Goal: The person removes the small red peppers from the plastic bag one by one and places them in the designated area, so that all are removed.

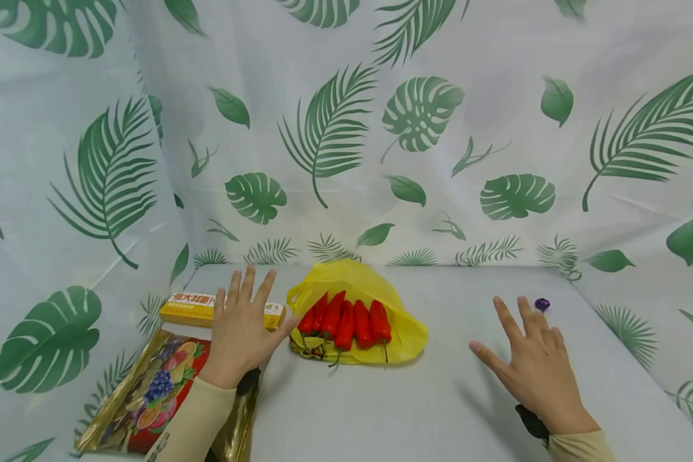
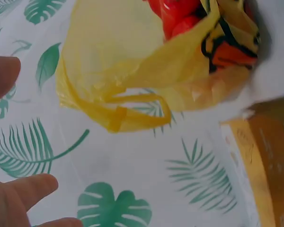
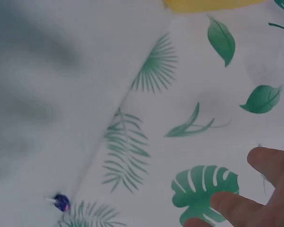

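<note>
Several red chili peppers [image 1: 344,324] lie at the mouth of a yellow plastic bag [image 1: 407,327] in the middle of the table. My left hand [image 1: 240,327] is held with fingers spread and nothing in it, left of the bag. In the head view it overlaps a yellow and white box [image 1: 187,309] and a gold and red fruit-print package [image 1: 162,391]. On the right, my right hand [image 1: 534,366] is also spread and holds nothing. Just beyond its fingers sits a small purple wrapped candy [image 1: 542,304].
The white table [image 1: 369,417] meets a leaf-printed cloth [image 1: 335,224] at its back and both sides. A yellow handle loop [image 2: 142,120] of the bag shows in the left wrist view, close to the box [image 2: 260,165].
</note>
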A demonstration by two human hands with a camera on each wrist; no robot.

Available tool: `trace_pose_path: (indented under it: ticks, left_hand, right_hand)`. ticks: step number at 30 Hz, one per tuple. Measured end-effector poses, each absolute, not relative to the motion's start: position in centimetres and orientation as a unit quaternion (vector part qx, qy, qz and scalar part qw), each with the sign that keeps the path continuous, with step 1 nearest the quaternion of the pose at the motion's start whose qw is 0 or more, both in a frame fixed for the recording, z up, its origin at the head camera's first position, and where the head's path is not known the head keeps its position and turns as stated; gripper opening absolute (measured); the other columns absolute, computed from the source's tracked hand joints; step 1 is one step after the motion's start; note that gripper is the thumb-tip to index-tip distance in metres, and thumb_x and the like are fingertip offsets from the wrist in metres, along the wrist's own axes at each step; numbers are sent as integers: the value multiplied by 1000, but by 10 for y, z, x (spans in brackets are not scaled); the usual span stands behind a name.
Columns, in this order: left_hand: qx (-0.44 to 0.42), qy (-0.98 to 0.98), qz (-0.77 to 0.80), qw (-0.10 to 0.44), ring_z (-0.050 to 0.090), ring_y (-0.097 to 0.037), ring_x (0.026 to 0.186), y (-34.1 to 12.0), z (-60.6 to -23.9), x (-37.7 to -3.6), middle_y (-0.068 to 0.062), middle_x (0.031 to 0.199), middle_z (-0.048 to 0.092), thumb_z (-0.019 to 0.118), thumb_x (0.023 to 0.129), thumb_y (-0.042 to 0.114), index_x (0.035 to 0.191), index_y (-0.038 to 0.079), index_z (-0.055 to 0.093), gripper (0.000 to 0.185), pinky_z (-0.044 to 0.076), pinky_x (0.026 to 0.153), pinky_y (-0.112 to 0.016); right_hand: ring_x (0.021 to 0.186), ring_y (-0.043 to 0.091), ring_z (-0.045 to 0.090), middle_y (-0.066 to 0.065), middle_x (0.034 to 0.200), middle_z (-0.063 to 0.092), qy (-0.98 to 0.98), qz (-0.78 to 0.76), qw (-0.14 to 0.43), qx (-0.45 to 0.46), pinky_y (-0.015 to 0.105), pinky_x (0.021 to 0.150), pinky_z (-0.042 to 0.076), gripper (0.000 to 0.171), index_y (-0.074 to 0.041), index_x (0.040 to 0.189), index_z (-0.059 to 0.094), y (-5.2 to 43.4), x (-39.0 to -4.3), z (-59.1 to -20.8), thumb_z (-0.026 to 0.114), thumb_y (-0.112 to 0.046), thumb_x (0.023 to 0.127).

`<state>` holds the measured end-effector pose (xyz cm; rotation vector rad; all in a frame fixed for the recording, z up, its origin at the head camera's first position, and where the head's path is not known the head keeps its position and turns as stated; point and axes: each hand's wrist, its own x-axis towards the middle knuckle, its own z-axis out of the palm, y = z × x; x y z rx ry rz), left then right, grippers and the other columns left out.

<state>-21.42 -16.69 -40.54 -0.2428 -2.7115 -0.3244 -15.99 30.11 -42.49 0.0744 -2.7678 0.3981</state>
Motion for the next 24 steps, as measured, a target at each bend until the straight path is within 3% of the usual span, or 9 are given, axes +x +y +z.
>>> trace_pose_path:
  ticks: [5,10,15,19,24]
  left_hand:
    - [-106,-953,-200,200,45,-45,145,-157,-404,-220,-20,161,45,73,92,50,154,13,49,76,41,116,-67]
    - [-106,-940,-264,191,66,-32,114,-144,-404,-227,-13,129,69,81,90,34,131,8,68,50,60,98,-48]
    - [-92,-935,-302,161,68,-26,98,-134,-405,-239,-11,114,75,82,89,27,123,6,73,41,62,85,-41]
    - [-89,-932,-323,135,71,-25,100,-128,-405,-251,-11,116,76,82,90,24,123,7,74,38,63,89,-42]
    - [-89,-930,-342,105,73,-27,105,-121,-403,-261,-12,119,77,82,90,21,125,6,73,39,63,94,-43]
  right_hand:
    - [143,64,31,33,169,18,-971,207,113,49,83,106,31,99,-23,169,12,299,-165,-427,66,-61,95]
    - [144,58,37,30,166,30,-958,262,91,74,78,106,38,99,-18,168,18,294,-168,-431,72,-55,93]
    - [134,49,55,25,157,48,-948,283,113,92,70,102,48,90,-15,163,35,284,-169,-437,76,-50,92]
    - [118,45,68,22,145,62,-939,298,135,105,64,95,56,77,-11,153,52,271,-174,-440,80,-44,90]
    - [103,34,76,15,125,75,-924,330,149,120,52,89,63,54,-8,133,69,252,-184,-445,85,-29,87]
